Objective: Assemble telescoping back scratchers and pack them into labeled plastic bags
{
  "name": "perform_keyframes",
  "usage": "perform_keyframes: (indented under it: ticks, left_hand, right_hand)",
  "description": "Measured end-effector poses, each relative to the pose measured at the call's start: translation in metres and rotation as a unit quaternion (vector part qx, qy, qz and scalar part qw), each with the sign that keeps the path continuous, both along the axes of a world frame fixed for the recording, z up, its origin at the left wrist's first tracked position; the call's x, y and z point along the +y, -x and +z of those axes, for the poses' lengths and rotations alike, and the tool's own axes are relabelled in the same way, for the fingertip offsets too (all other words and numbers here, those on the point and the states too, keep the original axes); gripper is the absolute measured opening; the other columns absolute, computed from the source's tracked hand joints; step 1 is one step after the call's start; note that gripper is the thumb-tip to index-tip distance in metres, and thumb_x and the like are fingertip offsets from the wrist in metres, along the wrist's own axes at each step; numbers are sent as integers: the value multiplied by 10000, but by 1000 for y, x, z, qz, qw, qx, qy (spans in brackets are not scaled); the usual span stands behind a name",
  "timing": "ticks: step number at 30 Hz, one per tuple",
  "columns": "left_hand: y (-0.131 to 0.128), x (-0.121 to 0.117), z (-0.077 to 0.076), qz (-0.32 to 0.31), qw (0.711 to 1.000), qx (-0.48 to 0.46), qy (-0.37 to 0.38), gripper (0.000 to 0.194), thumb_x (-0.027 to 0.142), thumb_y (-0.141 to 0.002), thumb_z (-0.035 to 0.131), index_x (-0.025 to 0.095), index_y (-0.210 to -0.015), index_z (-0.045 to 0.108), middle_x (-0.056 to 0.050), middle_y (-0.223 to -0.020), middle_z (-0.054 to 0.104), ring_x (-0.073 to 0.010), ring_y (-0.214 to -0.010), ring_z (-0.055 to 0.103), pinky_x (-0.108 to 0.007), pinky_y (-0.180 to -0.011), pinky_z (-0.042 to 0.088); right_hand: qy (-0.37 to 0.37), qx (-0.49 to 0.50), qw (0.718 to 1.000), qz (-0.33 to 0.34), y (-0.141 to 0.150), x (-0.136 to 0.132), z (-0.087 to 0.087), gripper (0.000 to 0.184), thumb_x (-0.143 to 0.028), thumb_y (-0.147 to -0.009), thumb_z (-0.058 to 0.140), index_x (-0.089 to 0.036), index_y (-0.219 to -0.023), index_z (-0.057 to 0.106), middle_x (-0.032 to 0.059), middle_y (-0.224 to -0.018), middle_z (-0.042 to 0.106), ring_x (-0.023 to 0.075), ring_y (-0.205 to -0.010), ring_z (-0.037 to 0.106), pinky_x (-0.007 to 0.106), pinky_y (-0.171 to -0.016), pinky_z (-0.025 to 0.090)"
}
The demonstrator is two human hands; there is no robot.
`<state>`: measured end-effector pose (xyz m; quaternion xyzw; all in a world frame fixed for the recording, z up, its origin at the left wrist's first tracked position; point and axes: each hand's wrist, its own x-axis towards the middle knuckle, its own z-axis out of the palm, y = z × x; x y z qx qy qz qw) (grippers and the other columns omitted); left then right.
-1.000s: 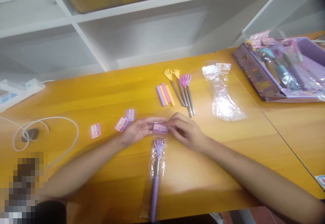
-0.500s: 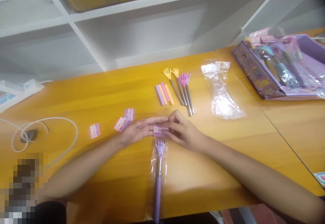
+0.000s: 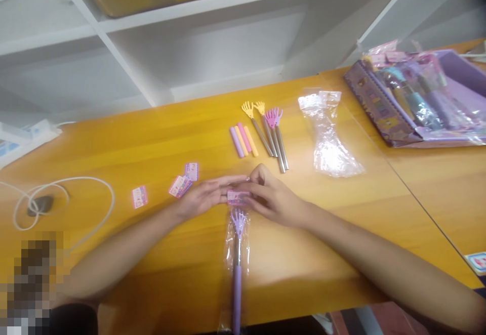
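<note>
A purple back scratcher (image 3: pixel 237 279) with a hand-shaped head and metal rod lies in a clear plastic bag (image 3: pixel 247 249), pointing away from me. At the bag's top end is a small pink printed card (image 3: pixel 234 197). My right hand (image 3: pixel 275 198) is closed, with thumb and fingers pinched at the card and the top of the bag. My left hand (image 3: pixel 207 196) lies with fingers stretched out, its fingertips reaching behind the card. Whether the card is wholly inside the bag cannot be made out. More printed cards (image 3: pixel 180 186) lie left of my left hand.
Beyond my hands are coloured handle tubes (image 3: pixel 243 140) and several hand-headed metal rods (image 3: pixel 273 137). Clear empty bags (image 3: pixel 330 137) lie to their right. A purple display box (image 3: pixel 379 107) with bagged scratchers stands far right. At left is a coiled white cable (image 3: pixel 112 198). White shelving (image 3: pixel 163 89) rises behind.
Both hands keep the same pose at the top of the bag. The whole view has shifted very slightly; nothing is visibly taken up or let go.
</note>
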<state>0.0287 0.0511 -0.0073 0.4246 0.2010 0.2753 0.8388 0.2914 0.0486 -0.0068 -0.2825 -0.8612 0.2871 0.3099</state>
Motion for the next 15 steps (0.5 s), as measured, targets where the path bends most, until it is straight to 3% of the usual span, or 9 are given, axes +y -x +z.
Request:
perform_keyframes:
  ticks: [7, 11, 15]
  left_hand:
    - [0, 0, -1, 10, 1000, 5, 5, 560, 494, -1078, 475, 204, -1532, 629, -172, -1601, 579, -388, -1490, 520, -576, -1231, 397]
    - [-1, 0, 1, 3, 1000, 7, 3, 547, 488, -1076, 486, 185, -1501, 650, -188, -1571, 599, -383, -1478, 531, -557, -1215, 425]
    - [-3, 1, 4, 0, 1000, 9, -15, 554, 505, -1075, 495, 192, -1509, 638, -191, -1598, 566, -375, -1485, 527, -544, -1211, 440]
  right_hand:
    - [1, 18, 1000, 2, -1, 0, -6, 374, -216, -1049, 623, -282, -1416, 616, 64, -1037, 492, 189, -878, 557, 339, -736, 571]
    - [29, 64, 996, -58, 0, -1, -13, 519, -256, -1016, 701, -283, -1489, 490, 45, -1010, 557, 177, -794, 574, 335, -688, 574]
    - [32, 66, 994, -84, 2, 0, -15, 574, -269, -992, 743, -299, -1497, 471, 49, -1006, 602, 195, -792, 590, 354, -673, 582]
